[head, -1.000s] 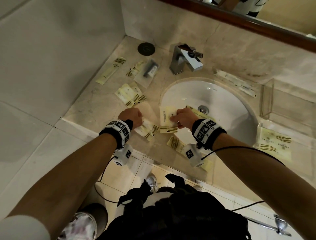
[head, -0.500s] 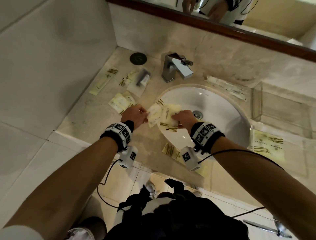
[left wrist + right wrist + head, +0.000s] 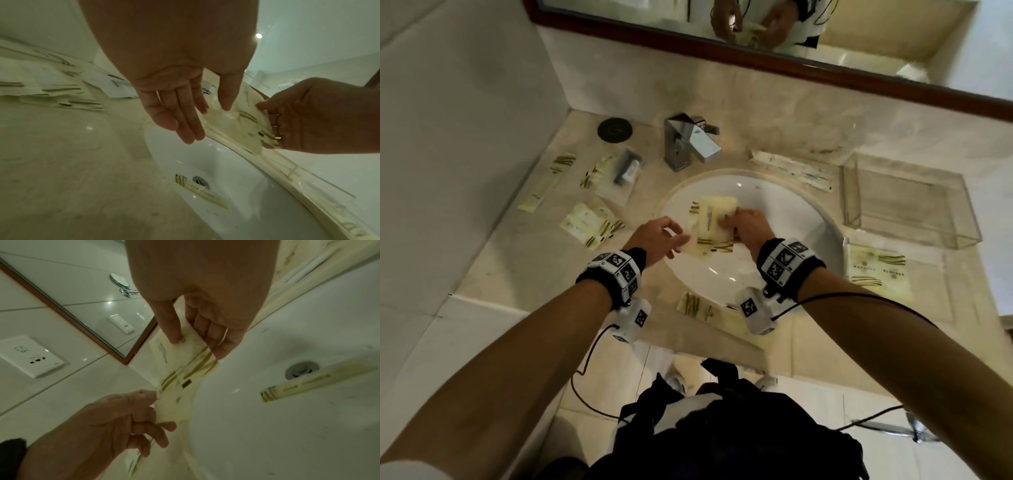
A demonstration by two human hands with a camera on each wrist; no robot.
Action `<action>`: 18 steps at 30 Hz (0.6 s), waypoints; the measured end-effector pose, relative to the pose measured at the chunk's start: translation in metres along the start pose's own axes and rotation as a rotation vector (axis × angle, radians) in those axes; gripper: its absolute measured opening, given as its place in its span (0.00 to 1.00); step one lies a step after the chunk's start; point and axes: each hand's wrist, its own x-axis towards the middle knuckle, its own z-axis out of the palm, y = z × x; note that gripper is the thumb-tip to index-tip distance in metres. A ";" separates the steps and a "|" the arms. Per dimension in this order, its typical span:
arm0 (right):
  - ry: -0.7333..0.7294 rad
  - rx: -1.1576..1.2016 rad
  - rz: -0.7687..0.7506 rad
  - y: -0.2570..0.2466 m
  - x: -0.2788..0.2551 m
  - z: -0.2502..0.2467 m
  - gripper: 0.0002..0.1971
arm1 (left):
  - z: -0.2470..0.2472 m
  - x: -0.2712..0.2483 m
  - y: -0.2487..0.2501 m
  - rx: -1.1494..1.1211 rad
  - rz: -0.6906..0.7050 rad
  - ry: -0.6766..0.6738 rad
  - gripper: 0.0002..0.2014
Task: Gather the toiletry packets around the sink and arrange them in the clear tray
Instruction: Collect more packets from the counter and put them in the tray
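Over the sink (image 3: 787, 212), the right hand (image 3: 748, 228) pinches a stack of packets (image 3: 717, 219); the left hand (image 3: 657, 240) pinches its other edge, fingers almost straight.

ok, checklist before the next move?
1. Grip: right hand pinches packet stack: ok.
2. Support: left hand pinches its lower corner: ok.
3. Target: clear tray, nothing seen inside: ok.
4. Leftover: long packet lies in the sink: not ok.
5. Leftover: counter packets left of the sink, ungathered: not ok.
6. Stack edges aligned: cannot tell.
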 end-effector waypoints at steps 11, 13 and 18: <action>0.035 -0.051 -0.018 0.011 -0.010 -0.068 0.08 | 0.053 0.008 0.055 0.160 0.129 -0.113 0.06; 0.053 -0.048 -0.022 0.015 -0.009 -0.085 0.07 | 0.066 0.011 0.066 0.131 0.141 -0.074 0.08; 0.075 0.005 -0.032 0.023 -0.013 -0.117 0.07 | 0.098 0.009 0.090 0.066 0.136 -0.015 0.10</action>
